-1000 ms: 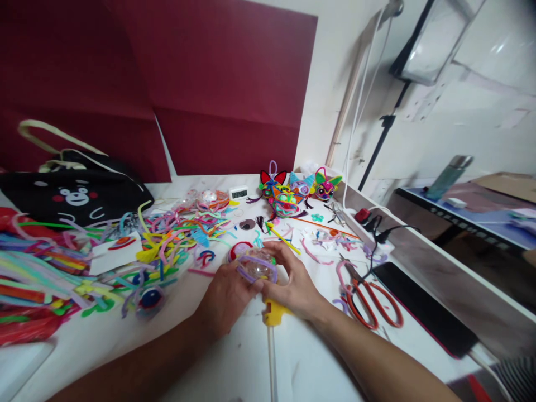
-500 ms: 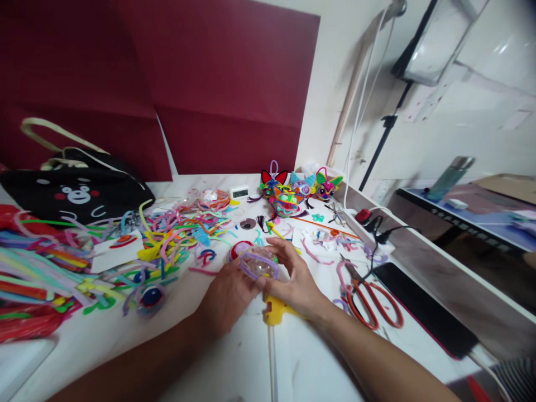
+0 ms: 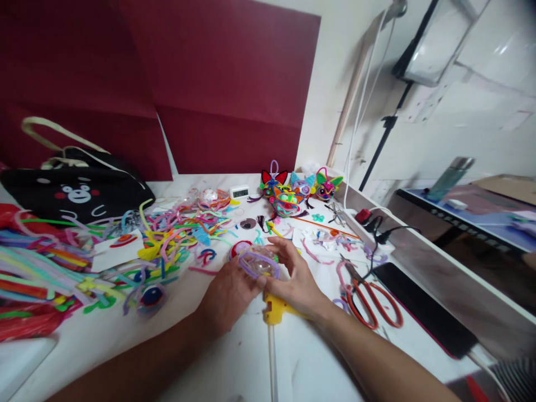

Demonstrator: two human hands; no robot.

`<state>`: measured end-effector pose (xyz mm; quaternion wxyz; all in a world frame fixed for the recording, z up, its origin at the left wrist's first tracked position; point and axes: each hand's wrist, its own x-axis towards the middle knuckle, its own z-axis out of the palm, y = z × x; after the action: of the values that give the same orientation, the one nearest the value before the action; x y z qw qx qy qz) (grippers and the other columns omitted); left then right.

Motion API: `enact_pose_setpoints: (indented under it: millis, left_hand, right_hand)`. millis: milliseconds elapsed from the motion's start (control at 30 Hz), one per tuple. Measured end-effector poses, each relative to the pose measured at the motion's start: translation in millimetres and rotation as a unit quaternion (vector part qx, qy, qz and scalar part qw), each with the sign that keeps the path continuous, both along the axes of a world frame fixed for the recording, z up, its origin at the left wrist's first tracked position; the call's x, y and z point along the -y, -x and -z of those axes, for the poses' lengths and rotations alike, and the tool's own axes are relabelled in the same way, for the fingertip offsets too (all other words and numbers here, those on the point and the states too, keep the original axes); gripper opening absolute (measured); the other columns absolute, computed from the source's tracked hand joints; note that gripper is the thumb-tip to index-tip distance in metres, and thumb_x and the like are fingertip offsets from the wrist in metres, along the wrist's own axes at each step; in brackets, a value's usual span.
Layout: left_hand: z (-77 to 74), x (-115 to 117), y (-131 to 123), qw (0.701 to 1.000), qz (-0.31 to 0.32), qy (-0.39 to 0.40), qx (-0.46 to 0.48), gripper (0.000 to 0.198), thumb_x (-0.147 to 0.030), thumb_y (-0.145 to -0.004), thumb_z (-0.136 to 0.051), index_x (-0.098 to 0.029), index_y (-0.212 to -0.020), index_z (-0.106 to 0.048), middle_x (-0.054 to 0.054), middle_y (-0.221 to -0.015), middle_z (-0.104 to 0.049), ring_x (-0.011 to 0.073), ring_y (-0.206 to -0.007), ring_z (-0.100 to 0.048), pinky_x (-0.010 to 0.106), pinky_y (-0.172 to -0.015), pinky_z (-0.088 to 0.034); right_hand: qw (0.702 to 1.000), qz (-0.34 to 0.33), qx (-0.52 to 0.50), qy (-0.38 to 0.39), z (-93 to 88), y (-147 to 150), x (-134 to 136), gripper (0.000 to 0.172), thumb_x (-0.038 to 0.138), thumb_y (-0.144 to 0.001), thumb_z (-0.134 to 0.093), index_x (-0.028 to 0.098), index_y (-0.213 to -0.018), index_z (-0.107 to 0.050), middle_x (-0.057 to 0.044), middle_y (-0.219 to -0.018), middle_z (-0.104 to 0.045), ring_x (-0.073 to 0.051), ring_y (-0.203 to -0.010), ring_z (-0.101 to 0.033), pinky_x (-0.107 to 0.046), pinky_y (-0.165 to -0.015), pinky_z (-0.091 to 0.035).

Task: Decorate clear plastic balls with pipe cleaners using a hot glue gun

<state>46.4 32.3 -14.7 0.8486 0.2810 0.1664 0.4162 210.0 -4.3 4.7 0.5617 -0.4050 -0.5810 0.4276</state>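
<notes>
Between my two hands is a clear plastic ball with a purple pipe cleaner bent around it. My left hand grips its left side, fingers curled behind it. My right hand holds the right side, with the thumb at the near edge and the fingers arched over the far side. Beneath my right hand lies a yellow glue gun, partly covered, a pale glue stick running from it towards me. A red and white round piece sits just behind the ball.
Orange-handled scissors and a black phone lie to the right. Loose pipe cleaners heap up on the left before a black bag. Several colourful finished ornaments stand at the back, near a small digital clock.
Almost nothing differs. Both hands stay on the ball, which has shifted or turned very slightly.
</notes>
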Motion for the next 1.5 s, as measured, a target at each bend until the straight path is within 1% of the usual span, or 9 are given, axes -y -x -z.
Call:
enact_pose_setpoints:
  millis: [233, 467, 667, 833, 1000, 1167, 1300, 1400, 1500]
  left_hand:
    - [2.8, -2.9, 1.4, 0.999, 0.013, 0.037, 0.029, 0.034, -0.036, -0.094, -0.051, -0.019, -0.12, -0.065, 0.008, -0.125, -0.069, 0.0253, -0.123, -0.058, 0.044, -0.112, -0.037]
    - [2.5, -0.3, -3.8, 0.999, 0.018, 0.018, 0.024, 0.032, -0.037, -0.096, -0.051, -0.021, -0.117, -0.068, 0.009, -0.124, -0.07, 0.027, -0.123, -0.058, 0.046, -0.11, -0.039]
    - [-4.6, 10.5, -6.2, 0.998, 0.002, -0.057, 0.001, 0.038, -0.035, -0.092, -0.061, -0.021, -0.127, -0.063, 0.009, -0.131, -0.065, 0.0263, -0.123, -0.058, 0.04, -0.109, -0.041]
    - [-0.6, 12.5, -7.1, 0.995, -0.01, -0.098, -0.02, 0.039, -0.036, -0.09, -0.064, -0.022, -0.126, -0.064, 0.01, -0.133, -0.063, 0.0287, -0.128, -0.054, 0.042, -0.109, -0.041]
    - [1.8, 13.1, -6.2, 0.99, -0.011, -0.135, -0.039, 0.039, -0.033, -0.089, -0.065, -0.024, -0.126, -0.063, 0.01, -0.132, -0.063, 0.0292, -0.127, -0.055, 0.044, -0.108, -0.042]
    - [0.7, 12.6, -6.3, 0.988, -0.017, -0.145, -0.048, 0.043, -0.031, -0.087, -0.069, -0.025, -0.129, -0.061, 0.009, -0.129, -0.065, 0.0263, -0.121, -0.059, 0.04, -0.104, -0.046]
    - [-0.6, 12.8, -7.3, 0.99, -0.033, -0.129, -0.046, 0.041, -0.029, -0.084, -0.072, -0.024, -0.124, -0.063, 0.008, -0.125, -0.067, 0.0242, -0.118, -0.061, 0.037, -0.103, -0.046]
    - [-2.7, 14.1, -7.6, 0.99, -0.045, -0.123, -0.043, 0.038, -0.027, -0.084, -0.072, -0.023, -0.12, -0.065, 0.008, -0.122, -0.069, 0.0246, -0.115, -0.063, 0.037, -0.102, -0.047]
    - [-6.3, 15.3, -8.1, 0.991, -0.052, -0.116, -0.042, 0.037, -0.026, -0.082, -0.074, -0.023, -0.119, -0.066, 0.008, -0.118, -0.07, 0.0259, -0.114, -0.063, 0.038, -0.1, -0.048]
  right_hand:
    - [1.0, 0.018, 0.0, -0.008, -2.2, 0.3, -0.3, 0.07, 0.026, -0.064, -0.077, 0.023, -0.126, -0.045, -0.01, -0.118, -0.064, -0.024, -0.112, -0.063, -0.042, -0.1, -0.049]
    - [0.999, 0.049, 0.022, -0.008, -6.3, -1.0, -0.7, 0.067, 0.025, -0.064, -0.075, 0.024, -0.125, -0.047, -0.008, -0.117, -0.065, -0.024, -0.111, -0.064, -0.043, -0.098, -0.05]
    - [0.997, 0.049, 0.056, -0.002, -5.9, -2.6, 0.0, 0.069, 0.024, -0.063, -0.074, 0.025, -0.126, -0.045, -0.007, -0.116, -0.064, -0.024, -0.111, -0.063, -0.04, -0.095, -0.052]
    - [0.997, 0.049, 0.062, 0.001, -8.3, -2.5, 1.7, 0.071, 0.027, -0.064, -0.075, 0.022, -0.128, -0.045, -0.009, -0.116, -0.065, -0.026, -0.111, -0.063, -0.04, -0.093, -0.052]
    - [0.994, 0.051, 0.1, 0.007, -11.4, -4.0, 3.6, 0.073, 0.031, -0.066, -0.079, 0.022, -0.131, -0.046, -0.009, -0.117, -0.067, -0.026, -0.113, -0.063, -0.041, -0.096, -0.05]
    - [0.993, 0.051, 0.108, 0.007, -13.2, -5.9, 4.3, 0.073, 0.033, -0.067, -0.079, 0.022, -0.131, -0.047, -0.008, -0.118, -0.068, -0.025, -0.113, -0.063, -0.04, -0.096, -0.051]
    - [0.99, 0.054, 0.127, 0.006, -12.1, -5.9, 4.0, 0.069, 0.032, -0.068, -0.078, 0.023, -0.131, -0.051, -0.008, -0.122, -0.068, -0.025, -0.114, -0.063, -0.04, -0.097, -0.05]
    - [0.986, 0.069, 0.151, -0.013, -9.7, -5.9, 3.2, 0.065, 0.034, -0.07, -0.077, 0.023, -0.13, -0.055, -0.009, -0.127, -0.065, -0.026, -0.116, -0.061, -0.043, -0.101, -0.048]
    - [0.979, 0.08, 0.166, -0.085, -8.3, -6.7, 2.2, 0.062, 0.035, -0.072, -0.076, 0.023, -0.129, -0.055, -0.01, -0.13, -0.062, -0.027, -0.12, -0.059, -0.044, -0.102, -0.047]
